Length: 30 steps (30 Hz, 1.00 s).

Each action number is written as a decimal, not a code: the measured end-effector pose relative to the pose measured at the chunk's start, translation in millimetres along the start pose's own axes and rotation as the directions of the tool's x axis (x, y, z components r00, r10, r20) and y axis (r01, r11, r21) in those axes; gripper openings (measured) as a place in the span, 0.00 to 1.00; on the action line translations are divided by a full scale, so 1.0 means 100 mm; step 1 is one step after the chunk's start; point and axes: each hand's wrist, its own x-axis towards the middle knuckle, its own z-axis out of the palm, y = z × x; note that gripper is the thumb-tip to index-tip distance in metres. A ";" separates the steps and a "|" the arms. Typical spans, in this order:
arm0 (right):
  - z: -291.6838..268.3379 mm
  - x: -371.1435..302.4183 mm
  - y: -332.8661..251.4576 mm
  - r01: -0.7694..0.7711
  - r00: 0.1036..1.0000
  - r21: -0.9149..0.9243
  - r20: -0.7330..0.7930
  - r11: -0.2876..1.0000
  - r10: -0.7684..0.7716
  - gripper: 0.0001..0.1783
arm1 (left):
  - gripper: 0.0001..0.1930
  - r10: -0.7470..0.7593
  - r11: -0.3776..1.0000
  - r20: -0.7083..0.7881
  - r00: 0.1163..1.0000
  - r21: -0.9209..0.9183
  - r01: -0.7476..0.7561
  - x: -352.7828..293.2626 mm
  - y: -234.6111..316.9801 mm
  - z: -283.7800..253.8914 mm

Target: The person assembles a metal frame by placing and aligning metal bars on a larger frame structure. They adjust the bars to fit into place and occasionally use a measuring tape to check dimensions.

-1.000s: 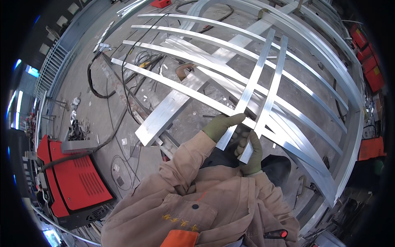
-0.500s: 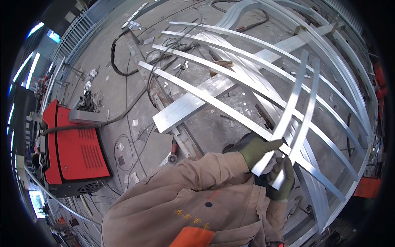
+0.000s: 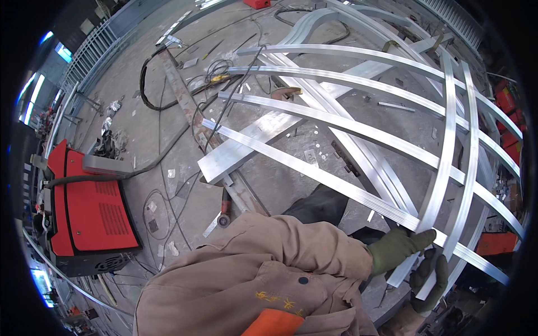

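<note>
Two gloved hands sit close together at the near-right corner of a metal lattice: the left hand (image 3: 398, 250) is closed over one short silver bar (image 3: 448, 140), its fingertips on top, and the right hand (image 3: 420, 275) is curled round the near end of a second short silver bar (image 3: 472, 134). These two bars lie side by side with a narrow gap between them, across four long silver bars (image 3: 302, 167) near the lattice's right edge; their near ends stick out past the nearest long bar, toward the person. The long bars run roughly side by side, spaced apart, their left ends stepped. Below them, a wide flat beam (image 3: 224, 159) slants from the lattice's near-left corner toward its far-right corner, and grooved strips (image 3: 364, 151) cross it. The person's brown sleeve (image 3: 314, 241) fills the near side. Left of the lattice, on the grey concrete floor (image 3: 140, 126), are a rusty rail (image 3: 190, 103), a small red-and-black power tool (image 3: 225, 210) and loose cables. Farther left stands a red machine (image 3: 92, 218) with a grey box (image 3: 109, 164) on top.
</note>
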 end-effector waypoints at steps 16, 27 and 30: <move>-1.42 -0.95 -0.07 0.450 0.869 0.050 -0.254 0.892 -0.425 0.29 | 0.35 -0.062 0.974 0.157 0.986 0.225 0.025 -0.10 -0.57 1.43; -0.47 0.19 0.72 0.058 0.976 0.546 0.143 0.836 -0.161 0.23 | 0.31 -0.201 0.971 0.092 0.975 0.147 0.187 0.37 0.22 0.30; 0.12 0.62 1.08 -0.002 0.981 0.618 0.154 0.786 -0.119 0.21 | 0.29 -0.154 0.970 0.053 0.987 0.196 0.141 0.57 0.38 -0.35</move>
